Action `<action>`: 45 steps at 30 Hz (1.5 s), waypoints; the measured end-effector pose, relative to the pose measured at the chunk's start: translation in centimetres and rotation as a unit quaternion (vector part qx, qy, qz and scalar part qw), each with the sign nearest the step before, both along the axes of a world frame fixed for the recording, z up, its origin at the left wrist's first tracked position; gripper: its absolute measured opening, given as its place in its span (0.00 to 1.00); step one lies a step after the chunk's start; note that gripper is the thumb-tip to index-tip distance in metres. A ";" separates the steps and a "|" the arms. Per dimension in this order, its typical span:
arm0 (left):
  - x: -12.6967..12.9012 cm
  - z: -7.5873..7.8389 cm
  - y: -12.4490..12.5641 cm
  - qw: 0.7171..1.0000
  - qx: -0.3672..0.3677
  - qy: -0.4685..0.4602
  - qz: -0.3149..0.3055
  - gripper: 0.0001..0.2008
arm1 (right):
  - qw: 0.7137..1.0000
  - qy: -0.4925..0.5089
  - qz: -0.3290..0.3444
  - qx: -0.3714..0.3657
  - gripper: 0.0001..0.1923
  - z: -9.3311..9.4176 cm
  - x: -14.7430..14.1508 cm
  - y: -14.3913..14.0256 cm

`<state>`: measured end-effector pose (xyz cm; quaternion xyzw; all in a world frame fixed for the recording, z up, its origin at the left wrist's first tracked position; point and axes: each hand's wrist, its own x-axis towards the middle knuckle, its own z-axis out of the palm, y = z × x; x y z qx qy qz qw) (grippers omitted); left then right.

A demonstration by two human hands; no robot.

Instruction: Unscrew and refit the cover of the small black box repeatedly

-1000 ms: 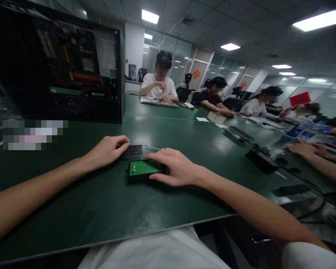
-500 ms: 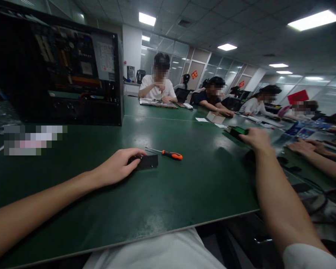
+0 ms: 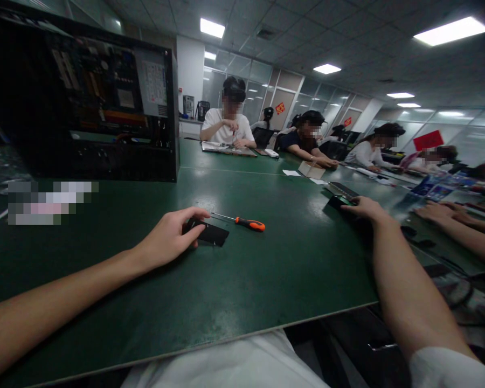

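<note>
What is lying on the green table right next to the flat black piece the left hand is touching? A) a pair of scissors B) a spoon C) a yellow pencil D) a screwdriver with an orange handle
D: a screwdriver with an orange handle lies on the table just beyond the flat black piece under the left hand.
</note>
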<state>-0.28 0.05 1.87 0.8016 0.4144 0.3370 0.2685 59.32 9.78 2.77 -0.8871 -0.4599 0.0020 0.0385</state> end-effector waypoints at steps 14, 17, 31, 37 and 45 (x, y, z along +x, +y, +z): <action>0.9 -0.1 -0.3 0.972 -0.157 -0.171 -0.031 0.16 | 0.821 0.253 0.456 0.232 0.26 3.8 -24.3 -3.1; 1.0 -0.3 -0.6 0.973 -0.151 -0.171 -0.024 0.15 | 0.693 0.446 0.554 0.115 0.24 1.7 -30.9 -5.6; 1.6 -0.7 -0.9 0.987 -0.086 -0.134 -0.001 0.22 | 0.781 0.337 0.523 0.047 0.23 3.0 -25.7 -3.7; 1.2 -1.2 -0.3 0.989 -0.082 -0.121 -0.009 0.19 | 0.978 -0.072 0.101 0.168 0.23 4.9 -9.2 -1.3; 1.4 -0.9 -0.7 0.992 -0.070 -0.107 -0.015 0.16 | 0.993 -0.080 0.011 0.082 0.21 1.0 -1.9 -1.0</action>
